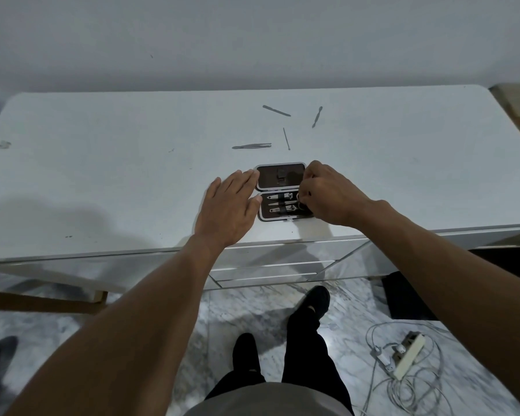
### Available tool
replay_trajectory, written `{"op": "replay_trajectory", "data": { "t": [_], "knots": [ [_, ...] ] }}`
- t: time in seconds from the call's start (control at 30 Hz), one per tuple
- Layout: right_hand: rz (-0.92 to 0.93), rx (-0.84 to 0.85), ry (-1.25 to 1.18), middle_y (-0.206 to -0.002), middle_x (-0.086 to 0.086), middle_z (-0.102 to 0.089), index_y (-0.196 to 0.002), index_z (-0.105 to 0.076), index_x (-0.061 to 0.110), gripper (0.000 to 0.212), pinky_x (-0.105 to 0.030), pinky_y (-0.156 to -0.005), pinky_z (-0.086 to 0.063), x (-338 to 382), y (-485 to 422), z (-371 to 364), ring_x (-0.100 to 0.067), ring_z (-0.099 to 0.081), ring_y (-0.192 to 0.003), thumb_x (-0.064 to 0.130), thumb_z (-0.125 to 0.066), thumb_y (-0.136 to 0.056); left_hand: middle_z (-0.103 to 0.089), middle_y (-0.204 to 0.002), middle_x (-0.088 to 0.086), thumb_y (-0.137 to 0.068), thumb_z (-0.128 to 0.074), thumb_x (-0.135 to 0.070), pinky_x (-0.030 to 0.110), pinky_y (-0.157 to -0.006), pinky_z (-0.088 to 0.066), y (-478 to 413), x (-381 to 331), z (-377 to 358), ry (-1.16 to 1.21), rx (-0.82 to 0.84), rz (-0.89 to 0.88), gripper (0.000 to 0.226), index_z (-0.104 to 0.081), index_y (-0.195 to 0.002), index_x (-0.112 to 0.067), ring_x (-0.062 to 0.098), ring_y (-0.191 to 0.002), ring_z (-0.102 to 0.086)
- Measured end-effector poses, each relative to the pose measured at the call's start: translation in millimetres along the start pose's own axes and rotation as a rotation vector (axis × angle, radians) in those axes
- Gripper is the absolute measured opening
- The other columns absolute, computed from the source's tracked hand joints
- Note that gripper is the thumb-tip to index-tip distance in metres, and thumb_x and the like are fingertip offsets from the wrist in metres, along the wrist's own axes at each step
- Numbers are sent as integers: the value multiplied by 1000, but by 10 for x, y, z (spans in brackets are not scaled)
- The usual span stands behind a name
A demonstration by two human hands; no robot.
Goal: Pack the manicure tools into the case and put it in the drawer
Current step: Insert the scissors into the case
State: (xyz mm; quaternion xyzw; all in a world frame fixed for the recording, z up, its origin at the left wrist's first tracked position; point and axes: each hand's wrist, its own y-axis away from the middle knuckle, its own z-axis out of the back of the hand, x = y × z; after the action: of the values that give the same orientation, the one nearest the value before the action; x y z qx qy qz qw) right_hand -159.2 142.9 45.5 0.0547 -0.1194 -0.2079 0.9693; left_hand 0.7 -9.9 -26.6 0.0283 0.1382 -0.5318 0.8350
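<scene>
Currently, the case (281, 192) lies open on the white table (102, 175), near the front edge, roughly centre. The lid half (280, 176) is on the far side and the tray half (278, 209) on the near side; both are flat w/ dark lining.

The tray half holds several metal tools in straps, incl. two nail clippers (282, 196).

Left hand (227, 211): palm down on the table just left of the case, fingers straight and spread. The fingertips touch the case's left edge where the two halves meet. It holds nothing.

Right hand (324, 193): over the right end of the case, fingers curled tight. Thumb and fingers pinch a dark looped piece (302, 203) at the right end of the tray half. Most of the piece is hidden under the hand, so I cannot tell what it is. The case thus sits btwn the two hands, left one against its side, right one covering its right end.

Loose tools lie on the table beyond the case, apart from both hands:
- tweezers (252, 146), nearest the lid
- thin probe (286, 139), just right of the tweezers
- flat file (276, 111), farther back
- short pusher (317, 117), farther back and to the right

Drawer front (267, 273) is below the table edge, directly under the case. It appears closed.

Floor: power strip (409, 355) w/ tangled cables, lower right.
</scene>
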Motion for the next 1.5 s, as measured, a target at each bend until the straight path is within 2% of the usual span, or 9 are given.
{"op": "replay_trajectory", "data": {
  "t": [0.63, 0.87, 1.1, 1.23, 1.3, 1.5],
  "knots": [
    [-33, -42, -39, -109, -9, -55, -89, -73, 7, 21, -44, -86, -48, 49, 2, -50, -29, -52, -101, 14, -53, -90, -42, -151, -7, -95, -19, -47, 42, -115, -22, 0, -28, 19, 18, -38, 20, 61, -35, -149, -23, 14, -142, -33],
    [-42, -33, -41, -107, -9, -57, -90, -72, 7, 20, -44, -86, -49, 46, -6, -42, -30, -52, -100, 14, -53, -89, -40, -152, -7, -95, -18, -47, 41, -116, -20, 4, -18, 5, 7, -23, 23, 61, -32, -150, -24, 13, -142, -31],
    [-48, -24, -36, -107, -9, -58, -93, -70, 10, 22, -38, -80, -50, 70, -4, 26, -29, -57, -96, 18, -51, -89, -42, -151, -5, -96, -18, -45, 42, -115, -23, 1, -22, 11, 7, -32, 17, 60, -33, -150, -23, 15, -141, -34],
    [-71, -56, 5, -98, -8, -60, -88, -68, 10, 22, -36, -72, -51, 103, -62, 63, -31, -60, -88, 21, -49, -88, -42, -151, -6, -96, -19, -45, 41, -115, -22, -1, -8, -2, 21, -35, 28, 58, -33, -149, -25, 14, -141, -33],
    [-87, -69, 4, -95, -8, -61, -87, -68, 10, 23, -37, -72, -52, 119, -132, 87, -31, -60, -86, 22, -49, -88, -43, -150, -6, -97, -20, -45, 41, -115, -23, -3, -6, -4, 23, -38, 29, 57, -35, -149, -25, 14, -141, -34],
    [-72, -40, -4, -102, -11, -63, -96, -68, 9, 24, -35, -73, -49, 127, -485, 182, -32, -61, -90, 24, -50, -91, -46, -148, -5, -99, -28, -40, 42, -114, -26, -1, -13, 10, 21, -52, 30, 52, -38, -147, -23, 15, -138, -38]
  ]
}}
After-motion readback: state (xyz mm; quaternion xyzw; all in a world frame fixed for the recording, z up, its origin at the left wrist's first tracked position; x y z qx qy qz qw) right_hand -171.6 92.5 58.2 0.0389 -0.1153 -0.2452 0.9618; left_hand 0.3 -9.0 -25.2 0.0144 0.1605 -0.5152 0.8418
